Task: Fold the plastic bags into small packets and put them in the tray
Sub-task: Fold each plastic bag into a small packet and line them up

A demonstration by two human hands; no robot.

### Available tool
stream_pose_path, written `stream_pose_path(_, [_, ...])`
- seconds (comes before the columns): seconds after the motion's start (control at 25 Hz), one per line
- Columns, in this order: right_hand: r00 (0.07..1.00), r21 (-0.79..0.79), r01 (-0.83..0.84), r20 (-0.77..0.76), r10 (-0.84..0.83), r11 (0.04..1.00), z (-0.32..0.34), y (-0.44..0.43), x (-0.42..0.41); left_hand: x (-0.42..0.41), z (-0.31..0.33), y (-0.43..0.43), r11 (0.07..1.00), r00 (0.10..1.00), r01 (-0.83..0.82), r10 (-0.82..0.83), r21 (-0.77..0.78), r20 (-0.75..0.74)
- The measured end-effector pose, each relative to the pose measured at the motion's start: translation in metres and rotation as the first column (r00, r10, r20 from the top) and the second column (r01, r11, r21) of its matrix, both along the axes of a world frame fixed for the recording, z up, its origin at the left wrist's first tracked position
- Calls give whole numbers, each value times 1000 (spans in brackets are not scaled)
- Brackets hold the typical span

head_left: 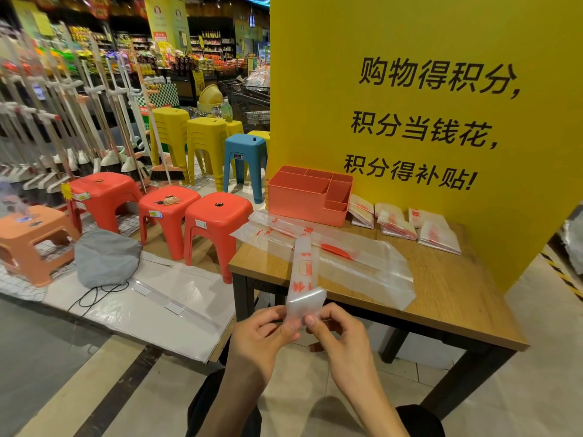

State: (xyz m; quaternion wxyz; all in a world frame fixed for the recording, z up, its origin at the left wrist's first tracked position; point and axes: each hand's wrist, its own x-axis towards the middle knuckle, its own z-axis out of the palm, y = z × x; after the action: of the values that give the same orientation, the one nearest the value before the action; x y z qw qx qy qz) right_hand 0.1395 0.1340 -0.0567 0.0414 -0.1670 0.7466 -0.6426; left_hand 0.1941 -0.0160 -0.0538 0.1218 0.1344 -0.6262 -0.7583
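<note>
The yellow panel (pixel 410 36) reads 购物得积分, 积分当钱花, 积分得补贴! in black. Against it stands one wooden table (pixel 457 304), with three red stools (pixel 217 212) and one blue stool (pixel 244 152) to its left. On the table lie flattened clear bags (pixel 353 269) with red print too blurred to read, one coral tray (pixel 299 197) with compartments, and, just right of it, what look like five folded packets (pixel 438 236). Off the near edge, the left hand (pixel 262 335) and right hand (pixel 344 339) pinch the lower end of one bag strip (pixel 303 269) — narrow, translucent, red-printed, upright.

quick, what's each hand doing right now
Left hand: pinches the lower end of the folded plastic bag strip.
Right hand: pinches the same end of the strip.
</note>
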Motion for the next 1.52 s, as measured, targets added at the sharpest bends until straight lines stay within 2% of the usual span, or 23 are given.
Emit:
stream_pose_path(0.24, [996,-65,2,88,4,998,4,0,5,-3,3,-3,1000,999,27,-27,-15,28])
stream_pose_path(0.4, [995,-76,-19,96,26,997,8,0,13,-2,2,3,999,999,-36,36,-13,27])
stream_pose_path(0.6, [978,-109,86,198,-63,990,5,2,15,-1,4,10,1000,997,-11,13,-17,83])
stream_pose_path(0.8, [962,-81,113,258,-88,990,2,6,10,-10,0,14,996,985,-81,84,-26,148])
stream_pose_path(0.92, [967,0,72,247,-70,997,1,12,8,-18,-5,11,999,972,-51,52,-9,230])
stream_pose_path(1.08, [957,43,188,218,-193,981,-1,13,3,-20,-5,17,999,962,-21,31,-41,270])
stream_pose_path(1.2, [957,61,197,203,-205,979,-6,12,-1,-21,-2,25,998,957,32,-13,-62,291])
stream_pose_path(1.44, [977,-29,129,177,-122,991,-10,19,1,-29,4,18,994,963,87,-67,-66,260])
stream_pose_path(1.52, [987,-8,96,128,-95,995,-9,24,2,-31,5,16,996,962,82,-72,-30,264])
